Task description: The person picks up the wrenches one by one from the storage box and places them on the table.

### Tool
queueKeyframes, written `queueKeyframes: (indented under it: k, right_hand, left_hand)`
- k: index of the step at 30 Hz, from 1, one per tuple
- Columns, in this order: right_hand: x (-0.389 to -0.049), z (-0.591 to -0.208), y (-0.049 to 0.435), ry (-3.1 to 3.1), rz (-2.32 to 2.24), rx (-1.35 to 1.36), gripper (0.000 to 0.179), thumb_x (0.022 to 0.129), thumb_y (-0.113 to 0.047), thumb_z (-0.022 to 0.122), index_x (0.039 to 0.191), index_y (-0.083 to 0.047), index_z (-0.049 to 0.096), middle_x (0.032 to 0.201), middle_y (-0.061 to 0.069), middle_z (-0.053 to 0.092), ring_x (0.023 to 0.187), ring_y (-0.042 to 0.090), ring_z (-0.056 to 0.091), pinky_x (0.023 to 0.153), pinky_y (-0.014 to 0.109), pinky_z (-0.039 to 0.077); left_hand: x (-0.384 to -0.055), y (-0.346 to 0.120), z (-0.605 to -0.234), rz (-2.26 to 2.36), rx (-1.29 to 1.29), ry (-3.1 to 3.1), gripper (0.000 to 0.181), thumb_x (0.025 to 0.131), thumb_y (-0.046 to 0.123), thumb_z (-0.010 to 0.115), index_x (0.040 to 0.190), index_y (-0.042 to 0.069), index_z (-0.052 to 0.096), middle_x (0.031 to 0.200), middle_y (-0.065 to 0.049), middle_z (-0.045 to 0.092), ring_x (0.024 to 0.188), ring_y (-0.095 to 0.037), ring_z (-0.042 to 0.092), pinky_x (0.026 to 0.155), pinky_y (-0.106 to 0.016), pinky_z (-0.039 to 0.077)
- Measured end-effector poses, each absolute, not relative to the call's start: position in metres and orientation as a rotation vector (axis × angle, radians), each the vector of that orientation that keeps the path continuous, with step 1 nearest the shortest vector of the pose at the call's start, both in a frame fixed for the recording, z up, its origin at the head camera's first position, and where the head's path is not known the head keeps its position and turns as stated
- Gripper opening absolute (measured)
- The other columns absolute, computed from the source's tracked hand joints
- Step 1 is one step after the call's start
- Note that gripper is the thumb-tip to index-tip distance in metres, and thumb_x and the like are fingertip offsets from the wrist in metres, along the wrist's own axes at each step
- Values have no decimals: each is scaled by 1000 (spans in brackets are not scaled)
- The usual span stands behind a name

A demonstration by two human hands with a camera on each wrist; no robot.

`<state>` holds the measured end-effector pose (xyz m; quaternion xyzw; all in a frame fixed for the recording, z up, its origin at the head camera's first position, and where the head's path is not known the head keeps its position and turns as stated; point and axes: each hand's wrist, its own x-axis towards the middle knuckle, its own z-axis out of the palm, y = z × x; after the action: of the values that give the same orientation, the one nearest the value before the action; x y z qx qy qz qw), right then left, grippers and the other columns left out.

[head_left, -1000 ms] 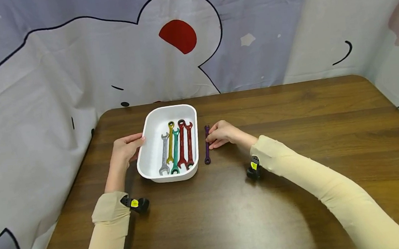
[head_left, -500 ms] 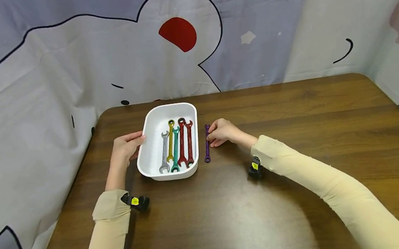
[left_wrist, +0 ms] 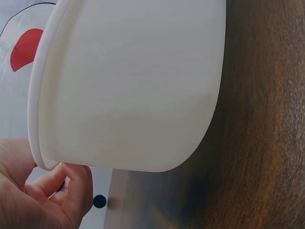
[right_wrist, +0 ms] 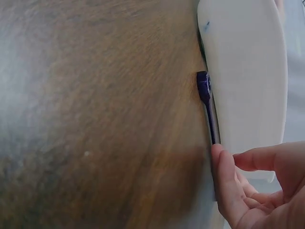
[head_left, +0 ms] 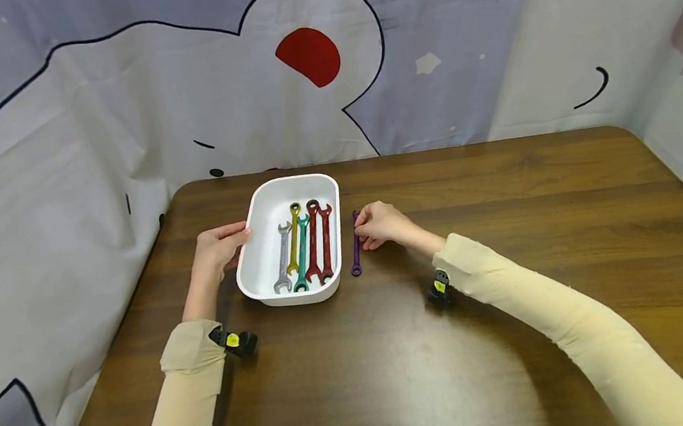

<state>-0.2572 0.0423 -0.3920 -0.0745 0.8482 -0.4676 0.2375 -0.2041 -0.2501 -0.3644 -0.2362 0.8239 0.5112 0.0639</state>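
A white plastic tray (head_left: 260,265) holds several combination wrenches lying side by side: a silver one (head_left: 282,256), a yellow one (head_left: 294,238), a green one (head_left: 303,254) and two red ones. My left hand (head_left: 217,252) grips the tray's left rim, thumb over the edge and fingers underneath; in the left wrist view the tray wall fills most of the picture. Right of the tray, a purple combination wrench (head_left: 356,259) lies lengthwise beside it. My right hand (head_left: 384,226) pinches that wrench near its far end; its ring end points toward me in the head view.
The brown wooden table (head_left: 357,376) spreads in front and to the right of the tray. A printed cloth (head_left: 140,109) hangs behind the table and along its left side. Small black wrist cameras (head_left: 241,342) sit on both sleeves.
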Motion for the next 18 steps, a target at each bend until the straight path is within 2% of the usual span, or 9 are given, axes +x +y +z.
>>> queueKeyframes:
  k: [5,12,18]
  right_hand:
    - [-255,-388,42,2372,-1236,-264,15,91,-7,58,101,3,62,80,11,66,56,11,64,58,25,56]
    - [-249,-382,44,2392,-1239,-285,15,92,-7,57,102,3,62,87,17,70,57,11,64,58,25,57]
    - [-242,-379,48,2389,-1254,-309,15,93,-7,57,102,4,62,89,20,70,56,10,64,59,27,57]
  left_hand:
    - [-205,-250,-365,1545,-725,2483,42,95,26,60,135,13,57,135,-12,56,96,-16,57,75,-26,50]
    - [-205,-248,-367,1567,-747,2509,41,93,26,63,131,12,60,130,-12,60,86,-11,59,72,-27,51]
    - [-204,-248,-365,1541,-734,2504,42,94,27,61,134,12,58,133,-12,57,92,-14,57,73,-25,48]
